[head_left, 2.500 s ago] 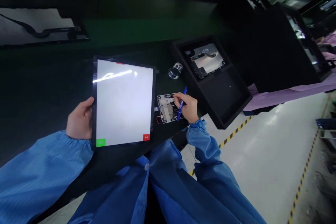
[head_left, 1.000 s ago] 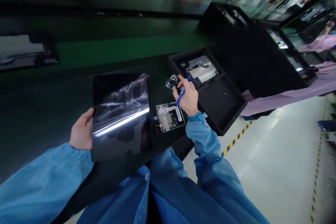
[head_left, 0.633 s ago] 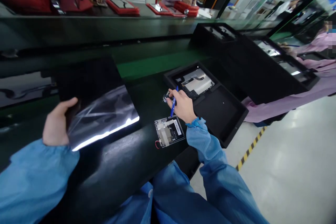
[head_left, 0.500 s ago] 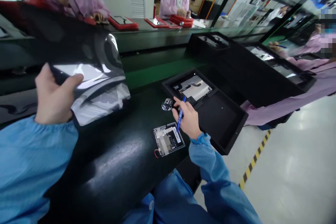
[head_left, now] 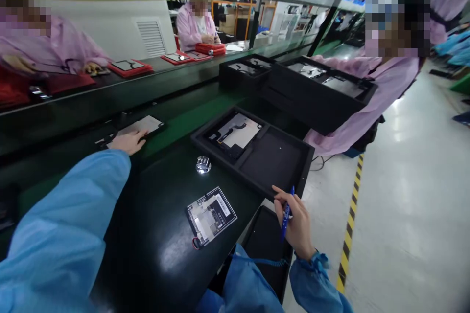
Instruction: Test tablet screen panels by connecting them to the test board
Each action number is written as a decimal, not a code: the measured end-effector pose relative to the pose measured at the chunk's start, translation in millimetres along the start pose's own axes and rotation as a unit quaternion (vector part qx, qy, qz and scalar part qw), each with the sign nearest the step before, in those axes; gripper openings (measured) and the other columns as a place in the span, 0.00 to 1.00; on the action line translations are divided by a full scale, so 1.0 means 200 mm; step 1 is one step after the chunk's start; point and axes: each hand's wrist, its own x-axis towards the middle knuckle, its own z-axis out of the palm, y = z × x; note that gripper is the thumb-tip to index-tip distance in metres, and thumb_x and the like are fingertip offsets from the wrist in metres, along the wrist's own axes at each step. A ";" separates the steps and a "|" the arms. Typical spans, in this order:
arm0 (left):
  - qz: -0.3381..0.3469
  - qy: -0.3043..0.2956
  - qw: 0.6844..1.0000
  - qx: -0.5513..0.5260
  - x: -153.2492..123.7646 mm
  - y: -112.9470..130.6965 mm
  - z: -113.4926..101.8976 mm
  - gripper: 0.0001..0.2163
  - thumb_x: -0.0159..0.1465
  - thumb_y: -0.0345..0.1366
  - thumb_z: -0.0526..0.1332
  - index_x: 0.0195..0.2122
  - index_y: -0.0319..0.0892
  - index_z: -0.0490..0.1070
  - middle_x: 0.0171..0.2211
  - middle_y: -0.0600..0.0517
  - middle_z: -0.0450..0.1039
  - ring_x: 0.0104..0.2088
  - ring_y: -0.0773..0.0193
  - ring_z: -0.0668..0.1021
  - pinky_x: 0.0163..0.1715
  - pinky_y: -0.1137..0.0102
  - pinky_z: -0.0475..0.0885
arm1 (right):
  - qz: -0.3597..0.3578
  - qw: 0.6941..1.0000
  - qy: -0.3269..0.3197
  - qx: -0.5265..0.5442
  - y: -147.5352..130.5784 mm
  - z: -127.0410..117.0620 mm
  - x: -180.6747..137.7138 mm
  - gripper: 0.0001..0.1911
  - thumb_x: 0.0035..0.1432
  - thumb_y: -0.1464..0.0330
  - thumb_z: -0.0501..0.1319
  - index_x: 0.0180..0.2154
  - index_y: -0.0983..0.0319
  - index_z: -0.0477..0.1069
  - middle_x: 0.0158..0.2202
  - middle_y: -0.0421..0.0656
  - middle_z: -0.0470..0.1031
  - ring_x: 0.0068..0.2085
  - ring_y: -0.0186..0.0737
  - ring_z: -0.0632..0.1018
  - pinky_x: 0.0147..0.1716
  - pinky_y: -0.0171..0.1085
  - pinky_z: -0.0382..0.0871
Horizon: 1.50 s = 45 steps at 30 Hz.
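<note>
My left hand [head_left: 128,142] reaches out to the far left, its fingers stretched over a flat grey-backed panel [head_left: 150,123] on the green strip. The wrist and sleeve cover part of what is around it. A blue pen [head_left: 286,220] is held in my right hand [head_left: 298,222], at the near corner of a black two-compartment tray [head_left: 273,161]. One compartment holds a flat screen part [head_left: 238,132] with a dark ribbon cable. On the dark bench in front of me lies a circuit-board assembly [head_left: 211,217] with a label and a red wire.
A small shiny metal object [head_left: 203,165] stands on the bench beside the tray. Black boxes [head_left: 312,102] holding more panels are behind it, near a person in pink [head_left: 389,78]. Red pads [head_left: 130,68] with parts line the far ledge, where other people sit.
My left hand has let go of the glossy dark sheet and moved onto the flat panel. My right hand, still with the pen, has moved right and nearer. The camera view has turned right.
</note>
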 end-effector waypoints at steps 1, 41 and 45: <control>-0.004 -0.014 1.000 0.005 0.04 0.04 -0.01 0.19 0.61 0.42 0.58 0.47 0.34 0.77 0.43 0.39 0.81 0.40 0.51 0.79 0.43 0.59 0.75 | 0.013 1.000 0.000 0.009 0.01 0.01 -0.02 0.03 0.67 0.67 0.57 0.39 0.54 0.68 0.52 0.47 0.80 0.40 0.47 0.80 0.37 0.47 0.77; -0.392 0.072 0.754 -0.521 -1.25 0.50 -0.24 0.18 0.45 0.29 0.58 0.36 0.54 0.74 0.26 0.62 0.72 0.24 0.67 0.71 0.19 0.75 0.67 | -0.217 0.923 -0.310 0.073 -0.40 0.48 -0.10 0.34 0.58 0.58 0.67 0.63 0.59 0.63 0.69 0.49 0.63 0.70 0.55 0.63 0.70 0.58 0.53; -0.480 0.028 0.697 -0.532 -1.44 0.46 -0.09 0.18 0.45 0.31 0.60 0.38 0.55 0.71 0.27 0.63 0.72 0.25 0.66 0.72 0.21 0.74 0.69 | -0.177 0.942 -0.281 0.052 -0.37 0.51 -0.06 0.30 0.61 0.60 0.65 0.61 0.60 0.64 0.68 0.49 0.65 0.69 0.52 0.64 0.70 0.56 0.53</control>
